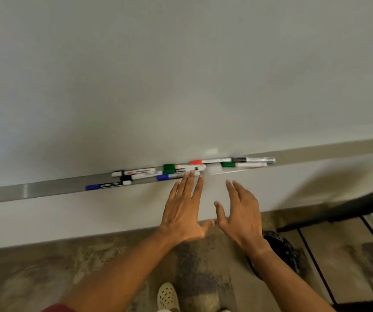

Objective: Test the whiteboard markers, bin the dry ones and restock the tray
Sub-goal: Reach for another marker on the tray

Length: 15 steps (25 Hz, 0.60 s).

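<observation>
Several whiteboard markers lie along the metal tray (46,188) under the whiteboard (181,75). A blue-capped marker (104,186) is at the left, green-capped markers (169,168) are in the middle, and a red-capped marker (210,161) and a black-capped one (253,159) sit further right. My left hand (184,206) reaches up with straight fingers, and its fingertips touch the tray edge by another blue-capped marker (169,176). My right hand (240,212) hovers just below the tray with spread fingers and holds nothing.
A black bin (282,251) stands on the patterned carpet, partly hidden behind my right forearm. A dark table frame (338,217) fills the right side. My light-coloured shoe (167,297) shows at the bottom.
</observation>
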Each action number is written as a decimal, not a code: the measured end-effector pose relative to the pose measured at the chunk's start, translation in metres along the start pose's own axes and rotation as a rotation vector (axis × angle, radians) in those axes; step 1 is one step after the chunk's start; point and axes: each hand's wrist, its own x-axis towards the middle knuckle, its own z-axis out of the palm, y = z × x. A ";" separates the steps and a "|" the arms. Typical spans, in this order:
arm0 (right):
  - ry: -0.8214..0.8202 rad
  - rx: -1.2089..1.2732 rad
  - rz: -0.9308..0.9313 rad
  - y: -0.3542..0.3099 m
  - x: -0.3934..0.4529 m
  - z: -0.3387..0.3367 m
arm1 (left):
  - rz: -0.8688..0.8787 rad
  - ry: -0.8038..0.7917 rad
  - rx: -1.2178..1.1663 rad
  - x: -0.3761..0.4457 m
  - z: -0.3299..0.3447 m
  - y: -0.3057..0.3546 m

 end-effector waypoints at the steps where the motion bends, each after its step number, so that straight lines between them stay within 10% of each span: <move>1: -0.004 0.005 -0.039 -0.017 0.007 0.003 | -0.048 0.015 -0.004 -0.006 -0.005 -0.017; 15: -0.037 -0.194 -0.222 -0.097 0.100 0.042 | -0.073 -0.007 -0.057 0.009 -0.015 -0.140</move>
